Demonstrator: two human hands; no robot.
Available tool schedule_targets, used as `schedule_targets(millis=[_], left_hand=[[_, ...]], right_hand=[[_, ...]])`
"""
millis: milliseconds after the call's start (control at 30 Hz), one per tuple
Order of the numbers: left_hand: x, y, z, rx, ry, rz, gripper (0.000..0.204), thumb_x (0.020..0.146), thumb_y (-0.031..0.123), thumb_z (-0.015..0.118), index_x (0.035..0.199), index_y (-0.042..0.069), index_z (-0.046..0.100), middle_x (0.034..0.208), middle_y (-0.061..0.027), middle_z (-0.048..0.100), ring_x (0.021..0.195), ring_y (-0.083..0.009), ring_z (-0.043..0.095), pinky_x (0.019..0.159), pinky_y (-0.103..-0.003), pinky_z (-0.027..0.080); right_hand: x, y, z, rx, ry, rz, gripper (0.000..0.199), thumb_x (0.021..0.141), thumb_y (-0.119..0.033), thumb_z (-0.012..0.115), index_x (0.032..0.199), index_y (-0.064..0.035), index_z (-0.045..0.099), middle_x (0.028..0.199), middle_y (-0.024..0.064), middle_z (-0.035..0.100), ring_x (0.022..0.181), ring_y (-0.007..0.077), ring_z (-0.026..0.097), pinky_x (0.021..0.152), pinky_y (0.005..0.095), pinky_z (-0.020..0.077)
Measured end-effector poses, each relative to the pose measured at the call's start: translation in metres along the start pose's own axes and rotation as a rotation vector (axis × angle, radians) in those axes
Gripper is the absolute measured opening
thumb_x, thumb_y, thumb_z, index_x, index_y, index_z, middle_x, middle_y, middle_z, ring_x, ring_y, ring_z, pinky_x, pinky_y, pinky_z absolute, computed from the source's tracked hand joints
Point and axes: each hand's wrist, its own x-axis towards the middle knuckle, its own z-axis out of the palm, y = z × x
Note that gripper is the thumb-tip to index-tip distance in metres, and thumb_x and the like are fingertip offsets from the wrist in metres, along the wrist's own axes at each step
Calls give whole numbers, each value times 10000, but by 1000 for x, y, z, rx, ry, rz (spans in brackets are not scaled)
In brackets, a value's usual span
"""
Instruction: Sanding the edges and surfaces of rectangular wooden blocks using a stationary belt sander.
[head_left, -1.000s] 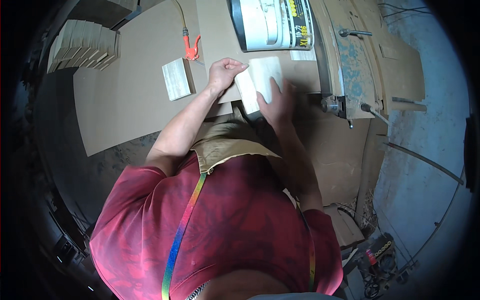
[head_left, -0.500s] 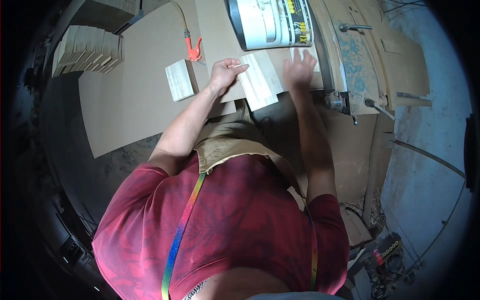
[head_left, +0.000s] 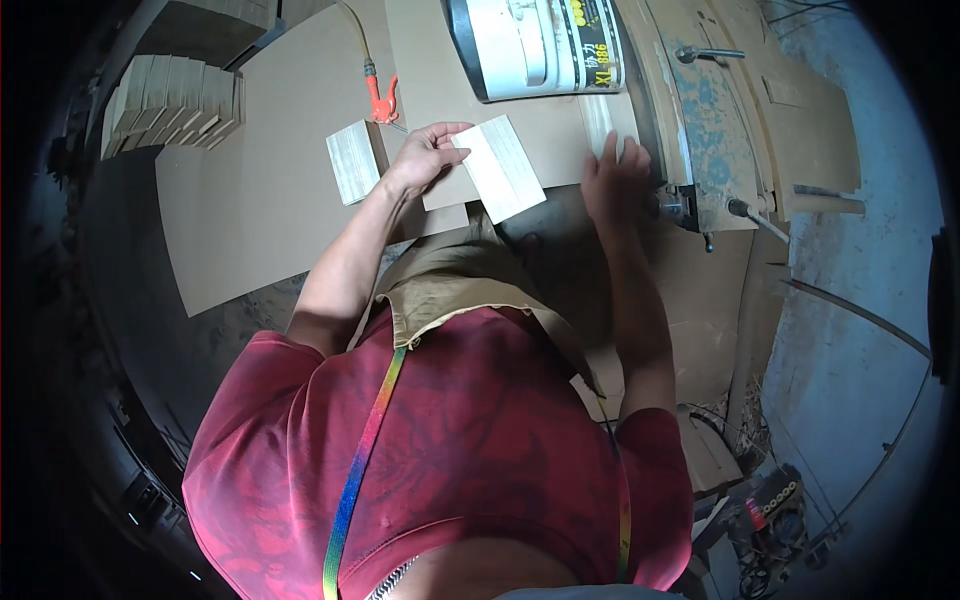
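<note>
My left hand (head_left: 430, 158) pinches a pale, flat wooden board (head_left: 500, 168) by its upper left edge. The board is tilted and sticks out past the near edge of the cardboard-covered work surface. My right hand (head_left: 617, 178) is at the near end of a second light wooden board (head_left: 602, 115), its thumb and fingers around that end. This second board lies just in front of a white and black bucket (head_left: 540, 50). A thicker wooden block (head_left: 355, 162) rests to the left of my left hand.
A red air blow gun (head_left: 382, 100) on a hose lies behind the block. Rows of stacked wooden pieces (head_left: 175, 100) stand at the far left. On the right is a worn machine table (head_left: 715, 110) with metal handles (head_left: 745, 208).
My right hand has come nearer and slightly right, onto the near end of the second board. My left hand has shifted a little left and turned its board.
</note>
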Motion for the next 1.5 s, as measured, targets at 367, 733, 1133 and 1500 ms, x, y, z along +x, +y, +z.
schedule_targets(millis=[367, 733, 1133, 1500], left_hand=[[30, -16, 37, 157, 171, -29, 182, 1052, -14, 770, 1210, -94, 726, 992, -120, 764, 723, -156, 735, 702, -261, 673], [3, 5, 10, 288, 273, -55, 151, 1052, 30, 788, 1120, -94, 734, 887, -100, 728, 650, -147, 698, 638, -246, 651], [22, -10, 84, 392, 215, -108, 107, 1061, 19, 766, 1108, -76, 750, 845, -68, 725, 626, -134, 690, 678, -237, 630], [-29, 10, 33, 410, 185, -19, 209, 1022, 136, 831, 1080, -54, 767, 781, -27, 731, 667, -122, 726, 645, -266, 574]], right_hand=[[-10, -84, -15, 403, -233, -75, 580, 835, -320, 925, 1331, -71, 759, 1315, 219, 647, 1097, 415, 611, 957, 501, 549], [1, -5, 1, 6, -5, 17, 490, 900, -197, 839, 1349, -40, 723, 1303, 225, 653, 1128, 449, 634, 963, 551, 563], [-31, -81, -40, 465, -12, -118, 570, 901, -224, 859, 1436, -80, 728, 1485, 246, 589, 1267, 475, 601, 1065, 564, 542], [9, 10, 38, 207, 109, -2, 494, 937, -242, 826, 1400, -87, 749, 1430, 238, 638, 1268, 469, 611, 1063, 573, 554]])
